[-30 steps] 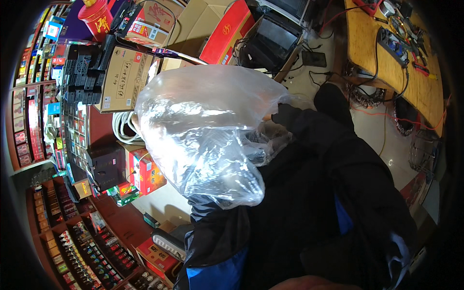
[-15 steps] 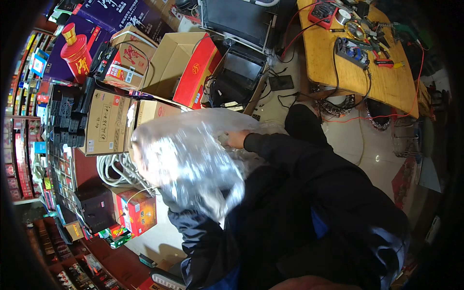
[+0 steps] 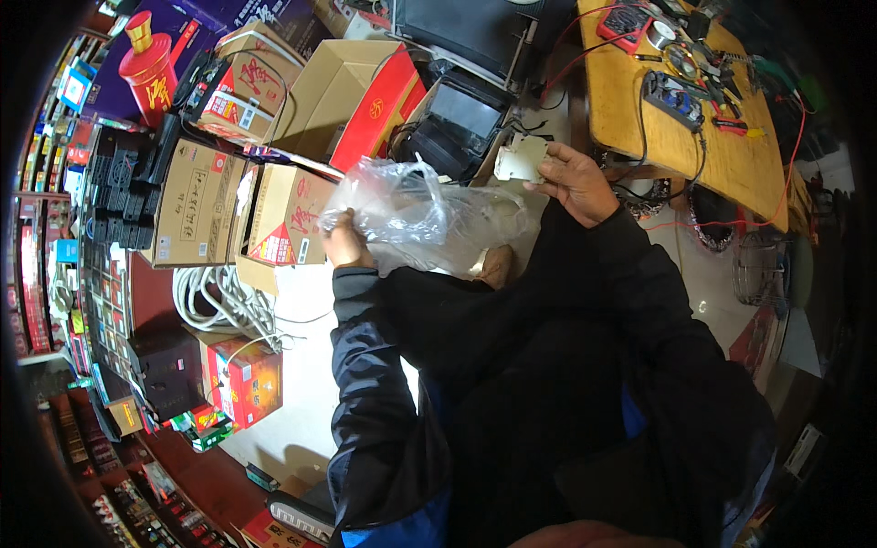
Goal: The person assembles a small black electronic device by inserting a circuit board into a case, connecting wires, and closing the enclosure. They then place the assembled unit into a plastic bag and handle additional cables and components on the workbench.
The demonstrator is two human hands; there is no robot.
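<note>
My left hand [image 3: 344, 241] is closed on the edge of a clear plastic bag [image 3: 411, 215], which hangs crumpled over my lap and stretches to the right. Between the thumb and fingers of my right hand [image 3: 582, 183] is a flat, cream-coloured plate [image 3: 523, 159] with an uneven outline. The plate is held up apart from the bag, near the corner of the wooden table. What the bag contains, if anything, I cannot make out.
An open carton with a red side [image 3: 376, 108] and a box of dark electronics [image 3: 457, 123] stand ahead. The wooden table [image 3: 630, 119] at right bears a red multimeter [image 3: 625, 26], tools and wires. Coiled pale cable [image 3: 215, 297] lies at left beside a red box [image 3: 245, 382].
The bag has sunk and shrunk into a crumpled bunch. My right hand has come out to the right with the cream plate; my left hand, hidden before by the bag, now shows.
</note>
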